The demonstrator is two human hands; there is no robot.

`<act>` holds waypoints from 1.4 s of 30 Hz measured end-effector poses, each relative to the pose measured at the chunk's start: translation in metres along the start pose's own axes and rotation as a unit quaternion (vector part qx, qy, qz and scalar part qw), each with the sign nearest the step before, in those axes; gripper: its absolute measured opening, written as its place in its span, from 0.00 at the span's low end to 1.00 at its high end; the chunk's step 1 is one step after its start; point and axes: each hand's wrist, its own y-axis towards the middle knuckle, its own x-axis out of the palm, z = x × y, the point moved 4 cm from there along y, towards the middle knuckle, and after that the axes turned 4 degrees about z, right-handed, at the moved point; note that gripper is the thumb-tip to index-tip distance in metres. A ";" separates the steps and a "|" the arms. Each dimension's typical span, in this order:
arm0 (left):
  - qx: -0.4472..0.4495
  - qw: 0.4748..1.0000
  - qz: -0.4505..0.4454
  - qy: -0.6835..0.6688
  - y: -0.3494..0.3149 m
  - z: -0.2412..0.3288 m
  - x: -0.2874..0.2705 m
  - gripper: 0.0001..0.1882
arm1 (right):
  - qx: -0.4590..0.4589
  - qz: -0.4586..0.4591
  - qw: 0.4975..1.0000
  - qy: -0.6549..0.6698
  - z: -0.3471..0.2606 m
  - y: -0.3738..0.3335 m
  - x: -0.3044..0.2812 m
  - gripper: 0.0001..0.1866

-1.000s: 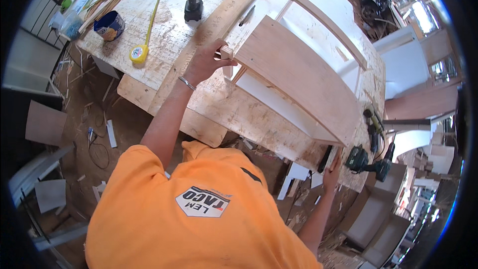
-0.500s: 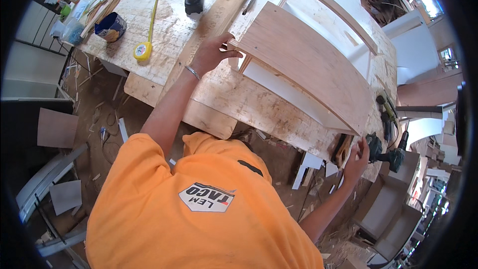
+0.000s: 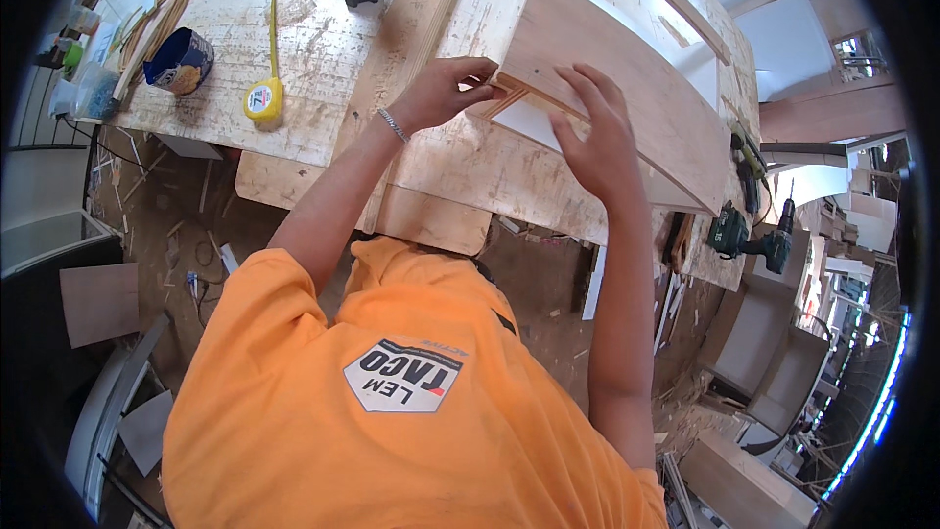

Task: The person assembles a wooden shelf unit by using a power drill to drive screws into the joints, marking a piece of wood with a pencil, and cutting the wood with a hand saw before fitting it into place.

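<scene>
Close together, a person's bare hands reach to a wooden board (image 3: pixel 627 88): the left hand (image 3: pixel 446 93) bends thumb and fingers at its left end, though whether they grip cannot be told, while the right hand (image 3: pixel 602 142) spreads wide over its near edge. The board lies over white panels (image 3: pixel 529 122) on a scuffed workbench (image 3: pixel 323 49), with a yellow tape measure (image 3: pixel 262 101) left and a green drill (image 3: pixel 774 247) right.

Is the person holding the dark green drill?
No: the dark green drill lies by the right edge of the workbench, while the left hand and right hand are at the wooden board.
</scene>
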 end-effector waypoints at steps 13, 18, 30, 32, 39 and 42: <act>0.005 0.999 0.031 -0.017 -0.002 -0.005 -0.001 0.23 | -0.042 0.044 0.991 -0.119 0.005 0.021 0.063 0.32; 0.026 0.997 0.043 -0.053 0.000 -0.018 0.004 0.21 | -0.056 0.065 0.987 -0.135 0.004 0.018 0.067 0.32; -0.001 0.999 0.012 -0.032 0.007 -0.017 0.001 0.24 | 0.030 0.209 0.975 -0.068 0.019 -0.041 0.039 0.17; -0.001 0.999 0.016 -0.047 0.009 -0.010 0.006 0.24 | 0.270 0.231 0.935 -0.003 0.061 -0.096 0.048 0.14; -0.044 0.997 0.018 -0.064 0.006 -0.017 0.004 0.26 | 0.356 0.323 0.581 0.656 0.106 -0.079 0.037 0.18; -0.065 0.997 0.010 -0.048 0.008 -0.014 0.007 0.26 | 0.360 0.331 0.595 0.638 0.148 -0.083 0.038 0.15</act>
